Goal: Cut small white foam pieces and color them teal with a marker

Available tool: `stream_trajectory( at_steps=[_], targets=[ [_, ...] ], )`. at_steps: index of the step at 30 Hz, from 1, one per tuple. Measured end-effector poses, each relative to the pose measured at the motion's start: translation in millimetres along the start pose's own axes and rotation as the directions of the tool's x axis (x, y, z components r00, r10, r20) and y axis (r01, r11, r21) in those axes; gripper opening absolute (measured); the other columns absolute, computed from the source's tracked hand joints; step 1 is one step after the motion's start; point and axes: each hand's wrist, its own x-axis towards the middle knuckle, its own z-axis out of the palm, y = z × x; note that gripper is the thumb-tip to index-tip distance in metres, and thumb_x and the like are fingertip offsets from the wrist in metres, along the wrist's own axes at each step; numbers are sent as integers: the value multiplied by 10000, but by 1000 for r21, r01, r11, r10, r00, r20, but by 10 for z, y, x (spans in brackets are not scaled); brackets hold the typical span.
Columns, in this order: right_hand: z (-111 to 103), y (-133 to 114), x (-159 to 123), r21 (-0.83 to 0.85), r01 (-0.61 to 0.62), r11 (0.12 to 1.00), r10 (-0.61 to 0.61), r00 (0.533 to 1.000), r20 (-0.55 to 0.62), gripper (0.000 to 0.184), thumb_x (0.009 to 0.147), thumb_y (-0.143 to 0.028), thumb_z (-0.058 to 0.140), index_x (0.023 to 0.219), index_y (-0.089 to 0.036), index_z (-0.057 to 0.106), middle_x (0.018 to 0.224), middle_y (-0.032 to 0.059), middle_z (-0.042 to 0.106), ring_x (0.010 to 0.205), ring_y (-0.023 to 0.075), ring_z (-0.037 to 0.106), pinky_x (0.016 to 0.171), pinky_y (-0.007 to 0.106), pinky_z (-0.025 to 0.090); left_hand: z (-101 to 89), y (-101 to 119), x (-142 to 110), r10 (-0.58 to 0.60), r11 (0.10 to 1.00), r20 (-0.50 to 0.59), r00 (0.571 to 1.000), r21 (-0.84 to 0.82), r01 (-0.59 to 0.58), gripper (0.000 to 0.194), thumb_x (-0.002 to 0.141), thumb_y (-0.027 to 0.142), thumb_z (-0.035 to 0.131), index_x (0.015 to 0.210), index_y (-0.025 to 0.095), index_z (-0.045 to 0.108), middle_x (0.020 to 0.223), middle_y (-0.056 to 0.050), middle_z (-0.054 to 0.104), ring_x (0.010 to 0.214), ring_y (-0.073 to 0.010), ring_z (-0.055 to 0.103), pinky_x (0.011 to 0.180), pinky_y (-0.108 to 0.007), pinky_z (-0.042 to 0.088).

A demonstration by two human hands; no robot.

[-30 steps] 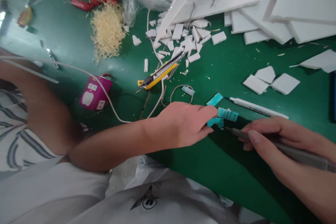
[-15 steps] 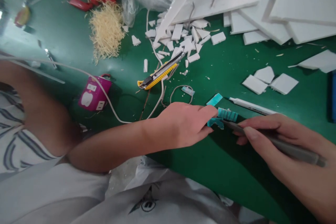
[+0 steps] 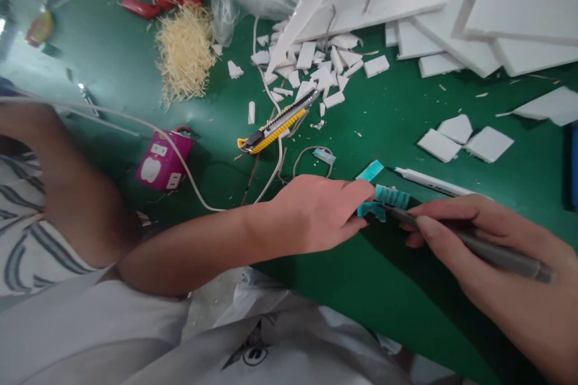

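My left hand [image 3: 323,213] pinches a small teal piece [image 3: 371,210] over the green table; its fingers hide part of it. Dark stripes run across another teal piece [image 3: 392,196] just beyond the fingertips, and I cannot tell whether the two are joined. My right hand [image 3: 478,240] is closed around a grey marker [image 3: 501,252], whose tip touches or nearly touches the teal piece. A flat teal strip [image 3: 370,171] lies just past my left fingers. Beside it rests a white pen [image 3: 433,182], its far end partly behind my right hand.
A yellow box cutter [image 3: 277,123] lies near a heap of white foam scraps [image 3: 323,75]. White foam sheets [image 3: 519,0] are stacked at the back right. A white cable [image 3: 180,165] crosses by a purple box [image 3: 163,159]. Another person's arm [image 3: 76,186] rests at left.
My right hand and the marker have shifted very slightly to the left. My left hand keeps its hold on the teal piece. The other person's arm at left has moved a little.
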Motion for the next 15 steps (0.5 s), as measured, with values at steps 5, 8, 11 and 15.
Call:
stream_trajectory(
  at_steps=[5, 8, 11, 15],
  targets=[
    [-13, 13, -9, -1, 46, 999, -46, 999, 7, 166, 820, -435, 680, 777, -279, 720, 656, -19, 738, 563, 154, 696, 509, 235, 564, 3, 3, 9, -7, 1000, 3, 1000, -1, 7, 309, 966, 385, 536, 1232, 228, 543, 766, 22, 691, 718, -182, 684, 581, -246, 426],
    [-25, 9, -5, 18, 48, 999, -49, 999, 14, 162, 829, -419, 672, 758, -279, 711, 636, -26, 727, 552, 138, 683, 501, 216, 548, -1, 2, 7, -6, 1000, 4, 1000, 4, 6, 315, 967, 392, 529, 1235, 227, 550, 755, 24, 685, 700, -180, 676, 571, -249, 414],
    [-22, -5, -6, 26, 24, 999, -25, 999, 30, 200, 829, -441, 661, 749, -265, 714, 629, -13, 725, 535, 142, 674, 475, 223, 536, -2, 1, 2, -7, 1000, 0, 1000, 3, 7, 311, 966, 383, 525, 1232, 224, 555, 767, 20, 687, 703, -182, 673, 573, -258, 423],
    [2, -26, -7, 16, 23, 1000, -23, 999, 29, 183, 815, -430, 668, 738, -270, 712, 627, -12, 726, 512, 149, 666, 457, 231, 537, -7, 2, 2, -7, 1000, 6, 1000, -2, 7, 310, 964, 382, 534, 1232, 228, 549, 760, 21, 686, 696, -184, 674, 579, -258, 427]
  ],
)
